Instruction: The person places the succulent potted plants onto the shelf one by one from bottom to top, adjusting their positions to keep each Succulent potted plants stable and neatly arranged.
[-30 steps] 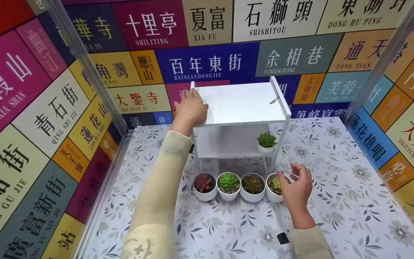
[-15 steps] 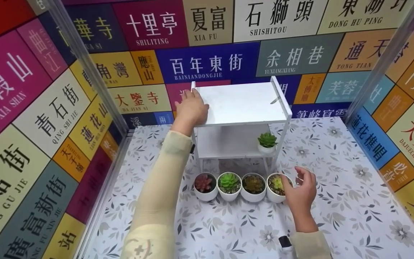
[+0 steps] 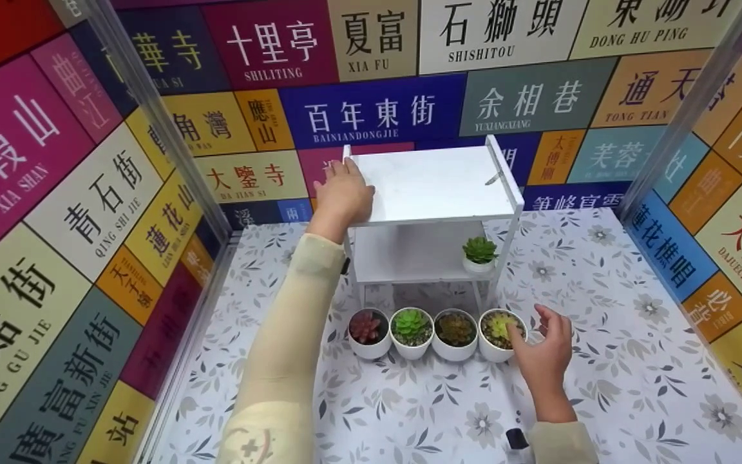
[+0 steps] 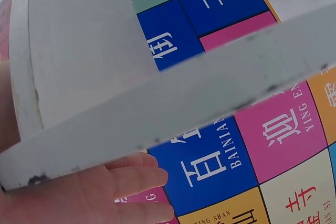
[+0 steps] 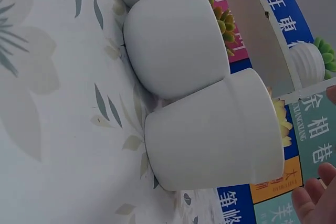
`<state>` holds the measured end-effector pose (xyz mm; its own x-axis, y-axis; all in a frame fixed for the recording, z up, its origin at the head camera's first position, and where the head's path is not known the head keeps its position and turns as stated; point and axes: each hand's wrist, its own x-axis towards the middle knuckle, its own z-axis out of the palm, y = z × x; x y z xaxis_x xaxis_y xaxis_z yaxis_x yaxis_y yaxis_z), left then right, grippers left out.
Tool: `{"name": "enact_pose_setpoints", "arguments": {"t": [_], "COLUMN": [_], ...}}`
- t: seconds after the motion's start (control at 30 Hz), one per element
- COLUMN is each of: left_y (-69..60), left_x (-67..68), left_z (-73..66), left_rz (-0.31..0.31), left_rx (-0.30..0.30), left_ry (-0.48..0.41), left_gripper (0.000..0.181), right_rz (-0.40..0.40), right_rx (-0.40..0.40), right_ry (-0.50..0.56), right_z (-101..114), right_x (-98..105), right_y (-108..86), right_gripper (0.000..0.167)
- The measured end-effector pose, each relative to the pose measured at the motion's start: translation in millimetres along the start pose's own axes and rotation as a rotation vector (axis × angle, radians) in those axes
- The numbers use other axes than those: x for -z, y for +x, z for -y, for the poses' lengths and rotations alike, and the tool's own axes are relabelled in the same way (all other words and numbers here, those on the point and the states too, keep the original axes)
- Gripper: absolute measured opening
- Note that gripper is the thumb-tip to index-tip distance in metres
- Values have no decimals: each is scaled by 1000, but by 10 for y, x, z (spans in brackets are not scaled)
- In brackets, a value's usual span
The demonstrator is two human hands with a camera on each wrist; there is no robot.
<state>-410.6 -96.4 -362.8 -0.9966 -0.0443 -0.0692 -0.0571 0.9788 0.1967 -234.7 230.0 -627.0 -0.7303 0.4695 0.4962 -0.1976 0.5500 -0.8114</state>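
Observation:
A white shelf rack [image 3: 435, 183] stands at the middle. My left hand [image 3: 343, 193] holds its left side rail; in the left wrist view, straight fingers [image 4: 139, 179] lie beyond the white rail [image 4: 173, 100], with part of the hand at the left edge. Beside the rightmost pot [image 3: 503, 332], with its yellow-green succulent, hovers my right hand [image 3: 543, 351], thumb and fingers spread around nothing. Its thumb overlaps that pot's rim in the head view. From the right wrist, fingertips [image 5: 315, 195] show apart from the white pot [image 5: 210, 135].
To the left in the same row are pots with a brown succulent [image 3: 455, 332], a green one [image 3: 411, 332] and a dark red one [image 3: 369, 332]. Another green succulent [image 3: 479, 253] sits at the right of the middle shelf [image 3: 409, 258]. Sign-patterned walls [image 3: 371, 113] enclose the floral tabletop [image 3: 603, 335].
My right hand has drawn back a little to the right and toward me, showing more of the yellow-green succulent. My left hand stays on the rack, and the pots look unmoved.

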Motion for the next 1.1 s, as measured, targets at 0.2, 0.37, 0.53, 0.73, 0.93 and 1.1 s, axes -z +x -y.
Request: {"name": "enact_pose_setpoints", "arguments": {"t": [0.2,0.37,0.53,0.73,0.93,1.1], "left_y": [9,19,23,12,14,21], "left_x": [-2,-2,-13,-21,4,3], "left_z": [-5,-2,10,16,-13,5], "left_rz": [6,4,2,-12,-9,10], "left_rx": [7,4,2,2,-12,12], "left_ry": [11,9,11,12,12,0], "left_gripper": [83,83,83,83,82,82], "right_rz": [26,55,93,128,143,182], "right_rx": [-12,-26,-46,-84,-120,-136], "right_ry": [-7,19,26,3,6,19], "right_z": [-56,-108,-132,-164,-199,-211], "right_x": [-2,-9,-15,-15,9,2], "right_y": [-64,-99,-144,-178,-177,-190], "right_gripper": [63,67,70,73,74,77]}}
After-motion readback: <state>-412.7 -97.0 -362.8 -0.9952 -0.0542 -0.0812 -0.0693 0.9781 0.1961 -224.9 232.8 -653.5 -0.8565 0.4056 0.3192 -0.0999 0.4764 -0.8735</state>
